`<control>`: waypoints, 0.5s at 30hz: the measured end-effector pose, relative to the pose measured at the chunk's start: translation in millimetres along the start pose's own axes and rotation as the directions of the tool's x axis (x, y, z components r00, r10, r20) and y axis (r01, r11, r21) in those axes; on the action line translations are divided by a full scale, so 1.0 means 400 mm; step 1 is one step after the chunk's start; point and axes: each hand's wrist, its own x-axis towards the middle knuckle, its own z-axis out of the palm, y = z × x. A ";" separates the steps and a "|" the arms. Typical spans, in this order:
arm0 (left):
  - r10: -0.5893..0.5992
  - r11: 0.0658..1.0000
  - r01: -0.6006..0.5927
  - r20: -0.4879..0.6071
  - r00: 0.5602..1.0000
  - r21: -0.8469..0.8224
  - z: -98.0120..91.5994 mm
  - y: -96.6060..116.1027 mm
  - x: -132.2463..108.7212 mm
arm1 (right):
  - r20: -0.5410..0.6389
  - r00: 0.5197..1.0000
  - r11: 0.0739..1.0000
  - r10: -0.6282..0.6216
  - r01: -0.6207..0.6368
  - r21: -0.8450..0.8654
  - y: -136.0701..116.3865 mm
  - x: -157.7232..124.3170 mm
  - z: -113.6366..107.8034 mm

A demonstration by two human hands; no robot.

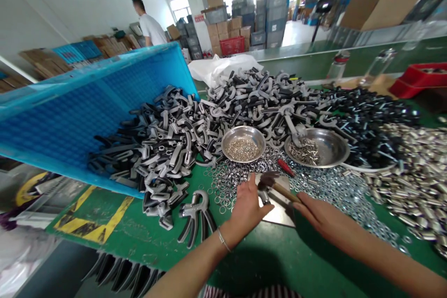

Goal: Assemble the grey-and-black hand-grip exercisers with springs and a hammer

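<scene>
My right hand [310,209] is closed round the wooden handle of a hammer [284,192]. The hammer's head is low over a flat metal plate [281,215] on the green table. On the plate's left side, my left hand [246,202] curls about a small shiny metal part [264,197], just below the hammer head; most of its grip is hidden. An assembled hand grip strengthener [197,216] with a spring lies left of my left hand. Loose metal rings [225,191] and a red-handled tool [285,167] lie beyond the plate.
A tipped blue crate [104,88] spills grey and black grip handles [178,135] across the left and back. Two steel bowls [225,151] [337,149] hold small metal parts. Metal sleeves [415,181] heap at right, near a red bin [419,79]. A person [152,28] stands behind the crate.
</scene>
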 end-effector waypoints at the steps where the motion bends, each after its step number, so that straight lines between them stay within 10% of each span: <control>1: -0.005 1.000 0.005 0.007 1.000 -0.015 -0.006 0.000 0.002 | 0.047 0.999 0.999 0.026 -0.028 0.037 0.015 0.007 0.008; 4: -0.027 0.995 0.029 0.024 0.999 -0.100 -0.026 0.005 -0.004 | 0.056 0.991 0.986 0.120 -0.126 0.113 0.068 0.014 0.025; 9: -0.020 0.927 0.012 -0.019 1.000 -0.375 -0.032 0.031 -0.079 | -0.330 0.941 0.995 -0.080 0.095 0.029 0.078 0.032 0.043; 13: 0.116 0.914 -0.113 -0.016 0.993 -0.390 -0.043 0.049 -0.126 | 0.073 0.992 0.896 -0.099 0.057 0.441 0.011 0.060 0.052; 15: 0.209 0.917 -0.176 0.056 0.976 -0.358 -0.082 0.050 -0.108 | 0.097 0.987 0.879 -0.127 0.067 0.471 -0.007 0.062 0.048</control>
